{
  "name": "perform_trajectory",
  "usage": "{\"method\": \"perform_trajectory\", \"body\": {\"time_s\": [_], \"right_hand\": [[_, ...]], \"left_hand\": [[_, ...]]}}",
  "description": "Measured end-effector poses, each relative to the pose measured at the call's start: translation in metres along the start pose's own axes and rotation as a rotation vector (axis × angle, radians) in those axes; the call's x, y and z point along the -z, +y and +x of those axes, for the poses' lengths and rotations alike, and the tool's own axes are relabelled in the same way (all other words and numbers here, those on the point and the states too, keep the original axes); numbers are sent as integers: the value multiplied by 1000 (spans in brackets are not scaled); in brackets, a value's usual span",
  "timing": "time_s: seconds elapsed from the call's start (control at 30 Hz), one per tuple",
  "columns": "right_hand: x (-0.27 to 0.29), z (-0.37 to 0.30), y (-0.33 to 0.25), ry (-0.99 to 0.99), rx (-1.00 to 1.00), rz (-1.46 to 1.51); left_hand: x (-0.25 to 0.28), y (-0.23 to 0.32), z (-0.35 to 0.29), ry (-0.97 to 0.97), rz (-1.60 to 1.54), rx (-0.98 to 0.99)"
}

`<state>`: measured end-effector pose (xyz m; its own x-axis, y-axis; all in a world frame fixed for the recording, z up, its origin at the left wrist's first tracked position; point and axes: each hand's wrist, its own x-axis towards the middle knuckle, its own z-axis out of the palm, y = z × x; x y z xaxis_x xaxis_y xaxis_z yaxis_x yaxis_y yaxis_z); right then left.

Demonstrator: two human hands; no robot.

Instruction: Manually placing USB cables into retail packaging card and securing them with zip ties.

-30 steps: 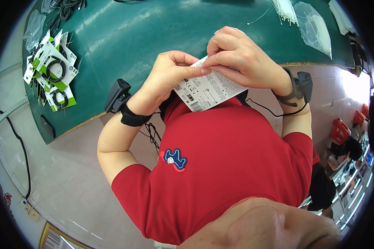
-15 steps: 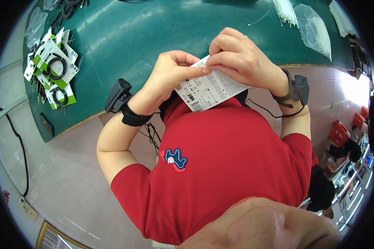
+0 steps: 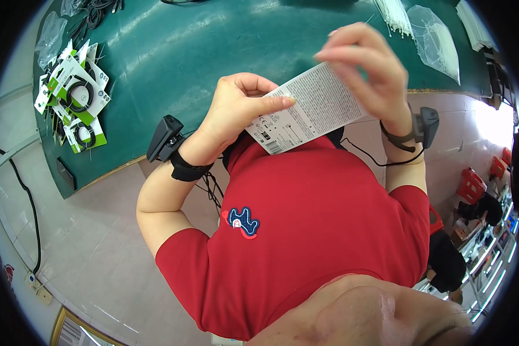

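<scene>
My left hand (image 3: 239, 109) is closed on a white packaging card (image 3: 308, 109), thumb pressed on its printed face and fingers behind it. The card tilts up to the right, just in front of my red shirt at the table edge. Small print and a barcode cover the side facing up. Beyond the card's upper right corner is my right hand (image 3: 375, 66), smeared by motion, its fingers apart. Nothing shows between those fingers. Whether the right hand still touches the card's edge is hard to make out.
Carded black cables (image 3: 78, 95) lie heaped on the green table (image 3: 173, 69) at left, with loose black cables (image 3: 95, 20) behind them. White cable ties (image 3: 393, 16) and a clear bag of ties (image 3: 435, 43) are at the far right. A flat black object (image 3: 65, 173) lies near the left corner.
My right hand has let go near the left thumb and moved up and right, uncovering the card's upper part. My left hand keeps its hold on the card, almost unmoved.
</scene>
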<state>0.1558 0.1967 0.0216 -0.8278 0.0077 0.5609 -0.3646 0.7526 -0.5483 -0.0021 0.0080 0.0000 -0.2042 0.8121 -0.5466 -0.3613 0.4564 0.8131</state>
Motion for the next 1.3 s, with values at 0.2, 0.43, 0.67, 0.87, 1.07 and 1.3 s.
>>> {"method": "perform_trajectory", "body": {"time_s": [0.2,0.43,0.67,0.87,1.07,1.3], "right_hand": [[14,-33,0,307,-541,513],[13,-45,-11,177,-759,703],[33,-17,-12,239,-423,254],[-2,0,-14,-200,159,-262],[-8,-6,-9,-257,180,-233],[-10,-9,-9,-221,161,-213]], "left_hand": [[-1,0,-12,52,260,-426],[-4,-1,-25,90,507,-756],[-4,6,-9,17,55,-44],[-9,6,1,-22,129,20],[-13,9,1,-15,190,39],[-10,1,5,-31,148,-8]]}}
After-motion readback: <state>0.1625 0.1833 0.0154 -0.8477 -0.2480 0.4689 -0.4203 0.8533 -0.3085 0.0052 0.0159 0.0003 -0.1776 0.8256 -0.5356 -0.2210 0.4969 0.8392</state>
